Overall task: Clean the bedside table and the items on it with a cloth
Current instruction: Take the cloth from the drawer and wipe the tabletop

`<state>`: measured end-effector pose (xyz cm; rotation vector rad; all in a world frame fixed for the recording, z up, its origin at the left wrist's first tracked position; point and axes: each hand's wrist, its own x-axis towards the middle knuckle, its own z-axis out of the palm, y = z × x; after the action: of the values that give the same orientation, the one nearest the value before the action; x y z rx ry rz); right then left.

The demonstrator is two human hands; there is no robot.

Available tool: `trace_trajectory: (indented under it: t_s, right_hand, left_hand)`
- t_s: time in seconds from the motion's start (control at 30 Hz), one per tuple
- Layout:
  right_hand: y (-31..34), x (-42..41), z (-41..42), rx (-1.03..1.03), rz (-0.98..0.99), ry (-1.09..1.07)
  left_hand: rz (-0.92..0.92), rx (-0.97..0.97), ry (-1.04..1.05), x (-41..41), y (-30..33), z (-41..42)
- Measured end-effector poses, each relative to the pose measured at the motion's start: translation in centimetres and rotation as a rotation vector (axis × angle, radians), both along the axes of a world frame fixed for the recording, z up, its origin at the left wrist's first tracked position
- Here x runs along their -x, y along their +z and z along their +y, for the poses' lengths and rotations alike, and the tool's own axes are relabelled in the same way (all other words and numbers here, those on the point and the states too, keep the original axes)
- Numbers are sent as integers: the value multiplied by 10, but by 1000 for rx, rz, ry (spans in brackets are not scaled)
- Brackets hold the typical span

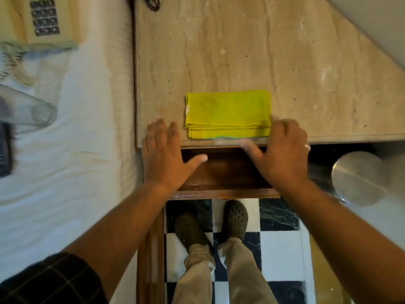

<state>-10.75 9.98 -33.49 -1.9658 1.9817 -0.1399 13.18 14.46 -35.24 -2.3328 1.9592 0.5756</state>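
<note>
1. both forearms reach out from the camera; the left hand lies flat, fingers spread and holding nothing, on the near-left corner of the bedside table.
2. the right hand is also unladen, fingers loosely curled at the near edge.
3. the folded yellow cloth sits between the hands, just beyond the fingertips, long axis left to right; the right hand seems nearer.
4. motion blur hides whether the right fingers touch the cloth; the phone on the bed is cut off.

Folded cloth on table near front edge, open drawer below, bed left.
</note>
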Motion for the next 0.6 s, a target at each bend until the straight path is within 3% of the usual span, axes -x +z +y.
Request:
trace_trajectory:
  t_s: [0.07,0.13,0.27,0.43,0.6]
  right_hand:
    - [4,-4,33,-39,177,223]
    - [0,-3,59,-149,264,354]
    - [-15,5,73,-289,391,463]
    - [-34,3,50,-285,486,510]
    - [-46,-1,43,-251,506,538]
  left_hand:
    - [-126,-72,-252,1,-1,27]
    - [-192,-133,-372,-1,-4,39]
    - [-244,-168,-401,-9,-10,18]
    - [-261,-228,-507,-18,-25,21]
    - [-274,-199,-434,-10,-35,22]
